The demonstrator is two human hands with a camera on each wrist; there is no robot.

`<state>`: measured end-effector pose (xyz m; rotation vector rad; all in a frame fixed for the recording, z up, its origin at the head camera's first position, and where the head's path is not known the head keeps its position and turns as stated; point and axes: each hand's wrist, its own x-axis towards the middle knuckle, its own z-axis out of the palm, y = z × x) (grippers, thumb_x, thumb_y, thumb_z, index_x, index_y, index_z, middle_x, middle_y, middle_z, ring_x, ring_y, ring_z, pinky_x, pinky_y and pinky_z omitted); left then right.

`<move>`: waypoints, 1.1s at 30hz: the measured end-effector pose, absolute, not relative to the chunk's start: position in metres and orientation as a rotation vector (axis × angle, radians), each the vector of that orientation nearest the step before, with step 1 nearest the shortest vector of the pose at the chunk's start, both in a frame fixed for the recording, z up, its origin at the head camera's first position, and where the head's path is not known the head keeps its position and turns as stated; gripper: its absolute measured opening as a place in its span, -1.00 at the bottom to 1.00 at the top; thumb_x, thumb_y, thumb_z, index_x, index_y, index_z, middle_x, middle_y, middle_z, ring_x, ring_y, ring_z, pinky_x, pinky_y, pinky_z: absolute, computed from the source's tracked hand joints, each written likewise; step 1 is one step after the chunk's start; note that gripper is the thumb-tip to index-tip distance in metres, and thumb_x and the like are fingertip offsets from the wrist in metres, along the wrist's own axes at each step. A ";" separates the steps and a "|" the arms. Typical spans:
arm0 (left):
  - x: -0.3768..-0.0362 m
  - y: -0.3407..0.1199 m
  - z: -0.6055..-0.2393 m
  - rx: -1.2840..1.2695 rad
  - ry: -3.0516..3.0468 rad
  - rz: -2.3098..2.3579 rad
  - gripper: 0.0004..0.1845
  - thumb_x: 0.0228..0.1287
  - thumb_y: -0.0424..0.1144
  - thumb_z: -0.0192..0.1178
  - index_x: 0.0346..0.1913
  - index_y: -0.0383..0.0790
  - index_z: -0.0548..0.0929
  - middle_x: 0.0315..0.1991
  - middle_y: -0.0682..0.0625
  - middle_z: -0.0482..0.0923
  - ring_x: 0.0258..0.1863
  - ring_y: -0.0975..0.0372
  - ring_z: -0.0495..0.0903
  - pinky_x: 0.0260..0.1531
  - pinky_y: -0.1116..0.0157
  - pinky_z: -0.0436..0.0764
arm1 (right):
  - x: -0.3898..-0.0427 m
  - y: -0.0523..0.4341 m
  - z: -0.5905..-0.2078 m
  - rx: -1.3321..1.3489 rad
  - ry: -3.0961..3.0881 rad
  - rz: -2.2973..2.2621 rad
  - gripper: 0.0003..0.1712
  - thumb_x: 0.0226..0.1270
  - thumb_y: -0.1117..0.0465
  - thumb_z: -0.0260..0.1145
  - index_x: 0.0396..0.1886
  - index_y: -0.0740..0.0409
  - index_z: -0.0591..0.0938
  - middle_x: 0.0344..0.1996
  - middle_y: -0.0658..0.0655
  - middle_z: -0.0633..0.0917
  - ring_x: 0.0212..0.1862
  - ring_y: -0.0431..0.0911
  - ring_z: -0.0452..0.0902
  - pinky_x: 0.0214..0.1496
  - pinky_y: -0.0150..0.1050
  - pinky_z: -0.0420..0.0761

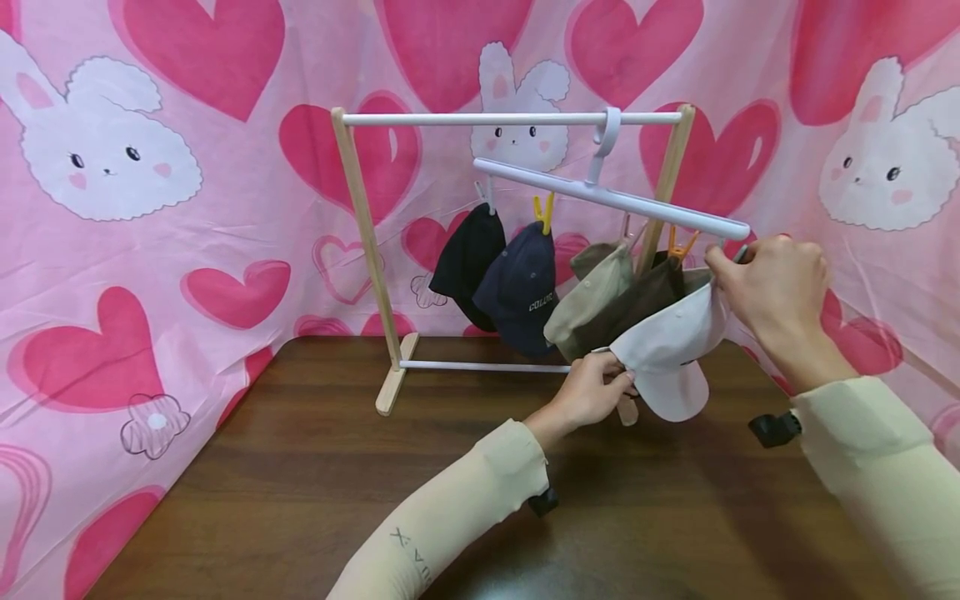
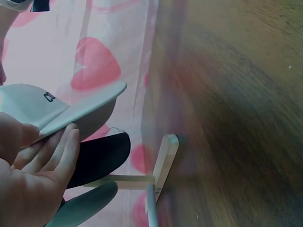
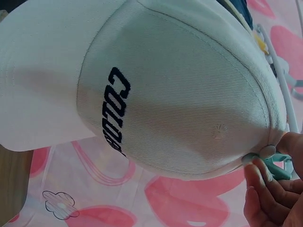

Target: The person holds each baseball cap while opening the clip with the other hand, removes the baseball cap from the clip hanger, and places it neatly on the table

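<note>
A white cap [image 1: 667, 350] with dark lettering [image 3: 116, 111] hangs at the right end of a tilted white clip hanger [image 1: 611, 197]. My left hand [image 1: 618, 379] pinches the cap's brim [image 2: 71, 109] from below, thumb on top. My right hand [image 1: 723, 267] is raised at the hanger's right end. There its fingertips [image 3: 258, 177] pinch a pale clip [image 3: 259, 156] at the cap's rear edge. Black [image 1: 468, 262], navy [image 1: 521, 287], olive [image 1: 592, 296] and brown [image 1: 645, 296] caps hang clipped along the same hanger.
The hanger hooks over the top rod of a small wooden rack [image 1: 363, 233] standing on a dark wooden table [image 1: 300, 467]. The rack's foot [image 2: 165, 161] and low rod lie near my left hand. A pink heart and rabbit cloth [image 1: 150, 208] backs the scene.
</note>
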<state>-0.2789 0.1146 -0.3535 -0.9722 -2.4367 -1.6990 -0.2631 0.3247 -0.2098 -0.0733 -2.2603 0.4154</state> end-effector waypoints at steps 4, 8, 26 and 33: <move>-0.278 0.115 -0.353 -0.961 -2.416 -1.700 -0.82 0.52 -0.33 0.17 0.04 -0.27 0.71 -0.18 -0.04 0.79 -0.31 0.35 0.76 -0.32 0.54 0.63 | -0.263 0.325 -0.210 -0.069 -2.267 0.426 -0.26 0.40 -0.12 0.17 -0.87 0.31 0.53 -0.83 0.25 0.45 -0.33 0.32 0.37 -0.38 0.04 0.25; -0.277 0.115 -0.352 -0.947 -2.392 -1.724 -0.81 0.54 -0.33 0.14 0.06 -0.25 0.70 -0.20 -0.04 0.76 -0.34 0.36 0.75 -0.34 0.52 0.65 | -0.263 0.325 -0.209 -0.066 -2.266 0.417 -0.27 0.40 -0.11 0.14 -0.90 0.26 0.48 -0.84 0.22 0.42 -0.36 0.32 0.38 -0.42 0.02 0.24; -0.278 0.108 -0.349 -0.964 -2.299 -1.842 -0.72 0.56 -0.37 0.09 0.20 -0.26 0.65 0.01 -0.13 0.74 -0.28 0.30 0.76 -0.27 0.38 0.72 | -0.263 0.321 -0.205 -0.042 -2.322 0.418 -0.34 0.45 -0.06 0.11 -0.79 0.28 0.42 -0.80 0.19 0.32 -0.48 0.14 0.25 -0.52 -0.03 0.22; -0.277 0.108 -0.352 -0.967 -2.338 -1.772 -0.77 0.56 -0.35 0.11 0.12 -0.28 0.68 -0.08 -0.10 0.78 -0.34 0.22 0.78 -0.34 0.42 0.70 | -0.262 0.320 -0.208 -0.018 -2.264 0.413 -0.34 0.50 -0.05 0.07 -0.76 0.30 0.41 -0.81 0.20 0.33 -0.57 0.13 0.23 -0.58 -0.04 0.21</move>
